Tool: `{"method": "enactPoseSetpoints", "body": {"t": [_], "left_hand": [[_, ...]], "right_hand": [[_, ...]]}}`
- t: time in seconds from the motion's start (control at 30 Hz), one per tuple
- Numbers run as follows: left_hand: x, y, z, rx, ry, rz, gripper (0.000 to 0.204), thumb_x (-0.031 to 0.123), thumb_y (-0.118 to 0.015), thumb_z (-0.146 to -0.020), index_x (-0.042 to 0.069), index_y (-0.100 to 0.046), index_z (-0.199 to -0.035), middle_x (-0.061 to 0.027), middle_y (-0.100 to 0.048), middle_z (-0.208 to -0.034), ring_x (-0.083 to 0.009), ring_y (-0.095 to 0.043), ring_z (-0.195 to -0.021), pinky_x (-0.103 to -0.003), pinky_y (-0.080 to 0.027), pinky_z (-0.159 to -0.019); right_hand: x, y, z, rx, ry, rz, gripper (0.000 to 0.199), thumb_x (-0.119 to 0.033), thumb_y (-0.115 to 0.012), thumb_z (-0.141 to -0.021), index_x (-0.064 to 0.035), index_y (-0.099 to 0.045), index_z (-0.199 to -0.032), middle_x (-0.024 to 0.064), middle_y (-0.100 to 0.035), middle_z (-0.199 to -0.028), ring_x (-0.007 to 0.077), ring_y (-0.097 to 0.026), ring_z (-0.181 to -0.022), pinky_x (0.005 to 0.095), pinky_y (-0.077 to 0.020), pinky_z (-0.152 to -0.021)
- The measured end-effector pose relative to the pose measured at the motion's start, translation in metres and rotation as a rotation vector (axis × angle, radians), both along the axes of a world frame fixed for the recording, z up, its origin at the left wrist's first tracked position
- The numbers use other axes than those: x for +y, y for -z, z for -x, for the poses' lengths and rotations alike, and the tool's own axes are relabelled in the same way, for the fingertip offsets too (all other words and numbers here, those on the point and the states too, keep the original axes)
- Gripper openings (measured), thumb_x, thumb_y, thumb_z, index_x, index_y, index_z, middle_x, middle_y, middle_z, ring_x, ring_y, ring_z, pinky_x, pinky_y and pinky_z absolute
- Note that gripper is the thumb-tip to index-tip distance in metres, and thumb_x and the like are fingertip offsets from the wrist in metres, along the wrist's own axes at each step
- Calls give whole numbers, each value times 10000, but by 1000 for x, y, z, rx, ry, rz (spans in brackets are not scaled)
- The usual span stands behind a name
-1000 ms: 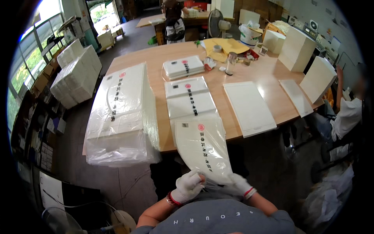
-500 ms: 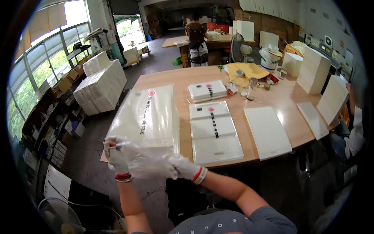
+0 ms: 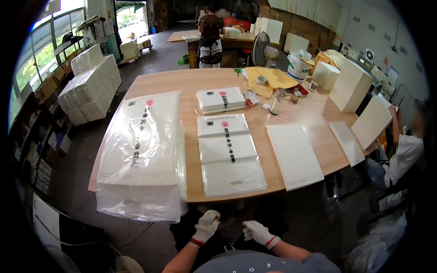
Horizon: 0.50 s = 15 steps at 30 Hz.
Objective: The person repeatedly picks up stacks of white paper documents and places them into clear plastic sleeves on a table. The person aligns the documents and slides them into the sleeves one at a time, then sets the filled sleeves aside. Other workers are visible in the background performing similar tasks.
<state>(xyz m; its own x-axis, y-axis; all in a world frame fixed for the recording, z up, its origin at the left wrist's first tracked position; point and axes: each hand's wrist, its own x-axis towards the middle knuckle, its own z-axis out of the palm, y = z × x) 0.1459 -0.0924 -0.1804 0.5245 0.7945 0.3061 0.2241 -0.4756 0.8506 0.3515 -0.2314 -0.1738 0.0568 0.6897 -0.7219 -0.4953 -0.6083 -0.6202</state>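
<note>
Both my hands wear white work gloves with red cuffs and are drawn back over my lap, below the table's front edge. My left hand (image 3: 207,226) is closed, its fingers curled in, and nothing shows in it. Apart from it, my right hand (image 3: 260,233) is also curled with nothing visible in it. Nearest my left hand, a big clear plastic bag (image 3: 141,200) lies around a stack of white sheets, its loose end hanging over the table edge. A flat printed plastic bag (image 3: 231,157) with a handle slot lies beside it. Neither hand touches either bag.
On the wooden table (image 3: 189,136) are folded printed bags (image 3: 221,100), white sheet stacks (image 3: 296,157), a narrower white stack (image 3: 347,143), tape, a jar and yellow paper. A person (image 3: 405,145) at right holds a white block. Another person (image 3: 211,34) is at the far table.
My hands have let go of the clear plastic bag and come back to my lap. The bag's loose end now lies flat and droops over the table edge. The view has shifted right.
</note>
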Motion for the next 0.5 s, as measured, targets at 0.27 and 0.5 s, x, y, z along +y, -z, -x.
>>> {"method": "enactPoseSetpoints", "body": {"t": [0.27, 0.5], "left_hand": [[99, -22, -139, 486, -136, -278, 214, 233, -580, -806, 61, -594, -933, -146, -590, -926, -305, -520, -977, -416, -403, -863], [138, -45, -143, 321, -69, 187, 233, 282, -535, -866, 60, -602, -885, -161, -603, -761, -325, -599, -720, -400, -461, -640]], "right_hand": [[-11, -7, -25, -9, 126, -34, 332, -300, -537, -907, -50, -488, -1120, 56, -561, -814, 159, -575, -670, 348, -539, -617], [76, -15, -60, 528, 142, -364, 250, -243, -530, -894, -61, -544, -1064, 8, -495, -783, 144, -479, -674, 283, -432, -672]]}}
